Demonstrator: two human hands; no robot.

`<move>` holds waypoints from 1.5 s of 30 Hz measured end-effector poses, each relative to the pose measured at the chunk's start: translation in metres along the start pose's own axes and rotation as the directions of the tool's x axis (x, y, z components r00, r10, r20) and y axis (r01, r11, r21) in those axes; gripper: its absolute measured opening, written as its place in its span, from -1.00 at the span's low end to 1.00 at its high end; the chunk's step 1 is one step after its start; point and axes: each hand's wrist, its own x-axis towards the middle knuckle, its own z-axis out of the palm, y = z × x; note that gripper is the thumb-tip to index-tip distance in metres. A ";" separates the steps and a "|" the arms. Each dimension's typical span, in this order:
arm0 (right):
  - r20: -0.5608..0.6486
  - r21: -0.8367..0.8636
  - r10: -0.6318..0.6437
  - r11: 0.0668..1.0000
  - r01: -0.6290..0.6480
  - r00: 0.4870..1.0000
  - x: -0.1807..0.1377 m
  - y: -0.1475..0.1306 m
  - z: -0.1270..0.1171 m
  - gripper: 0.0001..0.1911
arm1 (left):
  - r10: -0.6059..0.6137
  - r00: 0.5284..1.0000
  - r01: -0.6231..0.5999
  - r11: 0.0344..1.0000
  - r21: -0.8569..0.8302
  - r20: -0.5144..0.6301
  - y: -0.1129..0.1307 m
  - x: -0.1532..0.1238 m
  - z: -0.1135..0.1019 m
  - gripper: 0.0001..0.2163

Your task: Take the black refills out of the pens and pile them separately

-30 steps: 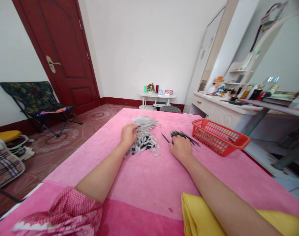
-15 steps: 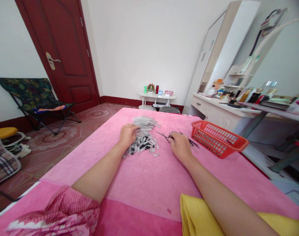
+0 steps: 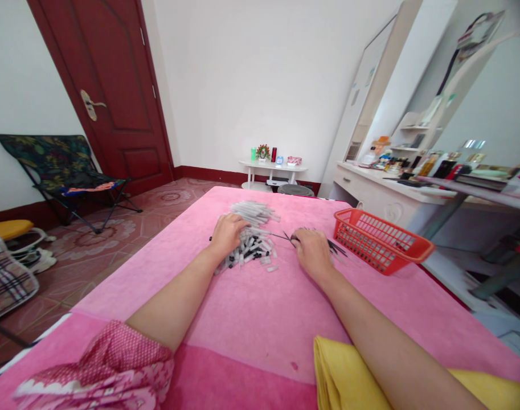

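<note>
On the pink cloth lies a heap of clear tubes with black ends. My left hand rests on the heap's left side, fingers curled into it, gripping a tube whose black tip pokes out to the left. My right hand lies over a bunch of thin black sticks, fingers pinched on one black stick that points left toward the heap.
A red plastic basket stands right of the sticks. Beyond the bed's far edge are a small white table and a round stool. A white dresser is at right, a folding chair and a red door at left.
My right hand has lifted a black stick from the bunch and swung its tip left toward the heap. My left hand has closed on a tube in the heap.
</note>
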 end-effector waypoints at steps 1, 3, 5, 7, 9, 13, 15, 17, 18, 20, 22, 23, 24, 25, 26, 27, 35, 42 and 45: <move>-0.004 -0.001 -0.003 1.000 0.003 1.000 0.000 0.000 -0.001 -0.87 | 0.012 1.000 -0.012 1.000 -0.004 0.005 0.001 0.001 0.000 -0.76; -0.006 0.001 -0.017 1.000 0.017 1.000 0.002 -0.001 -0.003 -0.86 | 0.039 0.999 -0.038 0.999 -0.016 0.029 0.003 0.002 -0.002 -0.78; -0.005 0.005 -0.040 0.999 0.040 0.999 0.003 -0.004 -0.005 -0.85 | 0.090 0.993 -0.088 0.996 -0.031 0.073 0.009 0.003 -0.004 -0.78; 0.005 0.017 -0.070 0.997 0.069 0.998 0.003 -0.007 -0.005 -0.85 | 0.159 0.980 -0.153 0.987 -0.056 0.118 0.018 0.004 -0.007 -0.76; 0.007 0.040 -0.088 0.995 0.088 0.996 0.003 -0.011 -0.007 -0.85 | 0.214 0.966 -0.204 0.975 -0.085 0.145 0.025 0.003 -0.008 -0.74; -0.172 0.103 -0.061 0.992 0.079 0.983 -0.002 -0.023 -0.015 -0.81 | 0.115 0.992 -0.108 0.986 -0.128 0.043 0.023 0.003 -0.001 -0.75; -0.255 0.137 -0.058 0.986 0.095 0.965 -0.004 -0.029 -0.018 -0.77 | -0.047 0.996 0.032 0.981 -0.191 -0.073 0.012 0.003 0.006 -0.77; -0.225 0.176 -0.096 0.975 0.137 0.970 -0.005 -0.035 -0.015 -0.78 | -0.247 0.956 0.186 0.928 -0.323 -0.160 -0.001 0.004 0.014 -0.78; -0.179 0.199 -0.114 0.969 0.149 0.977 -0.005 -0.037 -0.011 -0.78 | -0.350 0.921 0.256 0.876 -0.409 -0.173 -0.007 0.005 0.017 -0.78; -0.069 0.252 -0.122 0.958 0.135 0.990 -0.004 -0.041 0.001 -0.78 | -0.501 0.852 0.341 0.750 -0.566 -0.152 -0.017 0.006 0.023 -0.76; 0.012 0.307 -0.081 0.949 0.073 0.997 -0.002 -0.041 0.015 -0.76 | -0.572 0.811 0.358 0.650 -0.670 -0.122 -0.022 0.007 0.026 -0.75; 0.038 0.334 -0.055 0.942 0.040 0.998 -0.001 -0.041 0.021 -0.74 | -0.584 0.803 0.352 0.624 -0.697 -0.117 -0.023 0.008 0.027 -0.75; 0.056 0.359 -0.035 0.933 0.012 0.998 -0.001 -0.040 0.026 -0.74 | -0.587 0.801 0.345 0.615 -0.709 -0.119 -0.023 0.008 0.028 -0.75; 0.070 0.381 -0.017 0.924 -0.011 0.997 0.000 -0.038 0.031 -0.74 | -0.584 0.802 0.341 0.620 -0.707 -0.125 -0.024 0.007 0.028 -0.76; 0.081 0.399 -0.003 0.916 -0.030 0.997 0.001 -0.037 0.034 -0.74 | -0.576 0.806 0.339 0.636 -0.693 -0.134 -0.023 0.007 0.028 -0.76; 0.090 0.414 0.006 0.909 -0.043 0.996 0.001 -0.036 0.036 -0.75 | -0.566 0.812 0.340 0.659 -0.671 -0.145 -0.023 0.007 0.028 -0.76; 0.034 0.529 0.026 0.847 -0.040 0.999 0.003 -0.035 0.039 -0.88 | -0.275 0.943 0.210 0.929 -0.304 -0.190 -0.011 0.002 0.017 -0.79; -0.020 0.795 0.322 0.579 -0.180 0.946 0.007 -0.015 0.040 -0.95 | 0.004 0.997 -0.005 1.000 -0.020 -0.072 0.001 0.001 0.005 -0.82; -0.004 0.800 0.359 0.561 -0.213 0.933 0.007 -0.006 0.041 -0.91 | 0.064 0.997 -0.063 0.998 0.022 -0.043 0.004 0.001 0.004 -0.83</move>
